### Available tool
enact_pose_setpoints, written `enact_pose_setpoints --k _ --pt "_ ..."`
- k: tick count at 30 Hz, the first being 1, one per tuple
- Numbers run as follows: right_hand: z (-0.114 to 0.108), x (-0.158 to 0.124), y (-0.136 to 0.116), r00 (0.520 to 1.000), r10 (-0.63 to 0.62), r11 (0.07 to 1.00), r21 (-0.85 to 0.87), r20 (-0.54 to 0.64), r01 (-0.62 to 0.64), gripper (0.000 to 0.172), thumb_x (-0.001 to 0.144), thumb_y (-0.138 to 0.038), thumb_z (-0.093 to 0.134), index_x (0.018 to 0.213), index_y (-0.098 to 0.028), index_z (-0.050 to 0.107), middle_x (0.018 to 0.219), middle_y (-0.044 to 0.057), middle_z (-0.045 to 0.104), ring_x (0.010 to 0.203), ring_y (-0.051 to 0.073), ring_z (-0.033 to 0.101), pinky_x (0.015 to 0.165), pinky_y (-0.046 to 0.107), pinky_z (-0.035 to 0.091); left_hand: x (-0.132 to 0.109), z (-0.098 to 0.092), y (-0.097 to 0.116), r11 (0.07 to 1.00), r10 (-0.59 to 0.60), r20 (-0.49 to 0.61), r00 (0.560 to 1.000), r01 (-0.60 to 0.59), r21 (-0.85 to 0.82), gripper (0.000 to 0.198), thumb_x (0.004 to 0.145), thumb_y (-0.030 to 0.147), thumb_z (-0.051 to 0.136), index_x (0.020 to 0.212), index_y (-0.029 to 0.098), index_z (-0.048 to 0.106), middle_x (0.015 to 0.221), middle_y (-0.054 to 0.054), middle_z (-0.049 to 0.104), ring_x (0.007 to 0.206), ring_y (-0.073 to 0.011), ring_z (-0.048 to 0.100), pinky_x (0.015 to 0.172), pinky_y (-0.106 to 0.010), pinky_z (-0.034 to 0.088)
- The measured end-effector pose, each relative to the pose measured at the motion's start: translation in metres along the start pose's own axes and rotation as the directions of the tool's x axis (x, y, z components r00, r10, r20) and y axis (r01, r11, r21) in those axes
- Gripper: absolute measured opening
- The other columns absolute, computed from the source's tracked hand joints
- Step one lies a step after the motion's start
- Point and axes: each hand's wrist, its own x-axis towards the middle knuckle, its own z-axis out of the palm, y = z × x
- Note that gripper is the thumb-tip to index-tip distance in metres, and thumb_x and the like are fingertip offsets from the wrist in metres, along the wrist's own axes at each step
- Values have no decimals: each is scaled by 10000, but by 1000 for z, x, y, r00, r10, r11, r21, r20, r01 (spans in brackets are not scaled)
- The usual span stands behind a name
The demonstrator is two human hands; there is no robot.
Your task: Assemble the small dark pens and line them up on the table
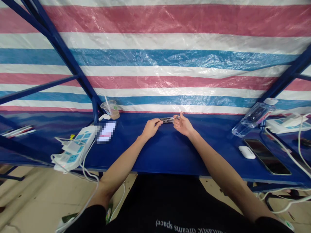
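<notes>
Hands (150, 128) (184, 125) hold a bundle (167, 120) near the table's far edge (139, 115), roomy nearside

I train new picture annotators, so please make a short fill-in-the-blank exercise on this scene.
1. Slim dark items are held between the left hand and the right hand, over a ____ table.
2. A ____ sticks up from the plastic cup.
3. The white earbud case lies beside a dark-screened ____.
4. Of the two hands, the clear bottle is nearer the ____ one.

Missing words: blue; straw; phone; right.
</notes>
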Motion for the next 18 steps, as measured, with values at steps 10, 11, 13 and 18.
enact_pose_setpoints --k 10,11,13,18 --pt "-20 9 13 881 -471 354 -906 42 232 346 917 -569 702 904 -225 741 743 33 700 671 200 596 645 330 456 3 0 -12 998 -57 -110 992 60 31 118 928 306 736 995 218 777 934 -32 745 784 -182 685 827 -325 548" --pt "-22 9 14 866 -485 197 -950 121 243 259 935 -483 703 897 -230 741 798 43 724 758 221 619 719 349 470 3 0 -13 997 -60 -114 992 65 42 108 921 282 742 1000 220 780 930 -29 742 777 -179 681 831 -327 550" --pt "-27 9 16 854 -463 -42 -968 237 246 147 959 -345 683 884 -231 737 905 63 749 906 254 621 831 383 460 4 0 -16 996 -63 -110 992 69 57 119 918 239 737 1026 225 783 946 -27 750 789 -177 685 853 -332 555" --pt "-35 13 21 865 -455 -220 -968 210 119 98 970 -260 673 904 -230 741 1067 97 716 1076 300 556 888 425 408 4 2 -19 997 -77 -72 994 79 25 175 918 160 692 1063 216 772 1050 -41 779 899 -190 722 917 -339 564"
